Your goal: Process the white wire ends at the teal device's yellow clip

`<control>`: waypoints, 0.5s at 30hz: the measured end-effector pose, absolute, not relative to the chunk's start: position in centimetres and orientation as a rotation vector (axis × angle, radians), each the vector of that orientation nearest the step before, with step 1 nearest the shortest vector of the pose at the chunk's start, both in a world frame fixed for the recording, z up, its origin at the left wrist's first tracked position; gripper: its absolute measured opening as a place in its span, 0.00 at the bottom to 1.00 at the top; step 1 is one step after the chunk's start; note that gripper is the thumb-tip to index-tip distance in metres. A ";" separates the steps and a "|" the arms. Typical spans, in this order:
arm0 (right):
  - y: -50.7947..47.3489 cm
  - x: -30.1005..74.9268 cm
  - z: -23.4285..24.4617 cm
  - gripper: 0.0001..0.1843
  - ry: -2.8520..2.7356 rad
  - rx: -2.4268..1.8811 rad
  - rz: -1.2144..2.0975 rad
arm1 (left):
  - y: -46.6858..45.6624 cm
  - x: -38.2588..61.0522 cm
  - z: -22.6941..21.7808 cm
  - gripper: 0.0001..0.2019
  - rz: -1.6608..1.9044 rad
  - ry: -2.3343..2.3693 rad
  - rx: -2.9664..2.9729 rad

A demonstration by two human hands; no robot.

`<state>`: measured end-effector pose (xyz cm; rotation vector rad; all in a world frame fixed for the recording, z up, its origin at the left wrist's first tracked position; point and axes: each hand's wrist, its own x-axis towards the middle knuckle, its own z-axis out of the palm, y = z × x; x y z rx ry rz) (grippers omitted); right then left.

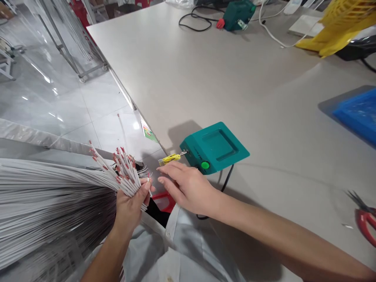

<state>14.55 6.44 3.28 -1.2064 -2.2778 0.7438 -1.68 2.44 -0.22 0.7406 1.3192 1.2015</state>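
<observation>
Fingers curled snugly, a person's left hand [131, 203] grips red-tipped white wires [128, 181] beside a table [264, 98] while the right hand [192, 188], fingers loosely parted and empty, hovers by a yellow clip [170, 158].

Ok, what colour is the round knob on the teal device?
Bright green; the round knob shows in the head view, the only one here.

Grey table [279, 90]: teal device [216, 147], red-handled scissors [365, 212].

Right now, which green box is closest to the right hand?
The near green box with the round button; the red-ended green box sits farther back.
</observation>
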 end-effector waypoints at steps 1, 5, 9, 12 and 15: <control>6.5 14.4 3.3 0.12 -2.253 -1.207 0.805 | 2.4 -1.8 -0.3 0.06 1.179 1.312 0.770; 7.0 13.9 2.7 0.12 -2.362 -1.007 0.851 | 2.3 -2.3 0.0 0.08 1.021 1.300 0.910; 6.8 13.9 2.1 0.10 -2.602 -0.894 0.398 | 2.4 -1.9 0.6 0.06 0.925 1.384 0.975; 6.6 14.4 2.3 0.10 -2.713 -0.842 0.172 | 2.6 -1.2 0.5 0.08 0.986 1.460 0.905; 6.7 15.3 2.8 0.11 -2.697 -0.854 0.141 | 2.9 -0.9 0.1 0.10 1.088 1.462 0.814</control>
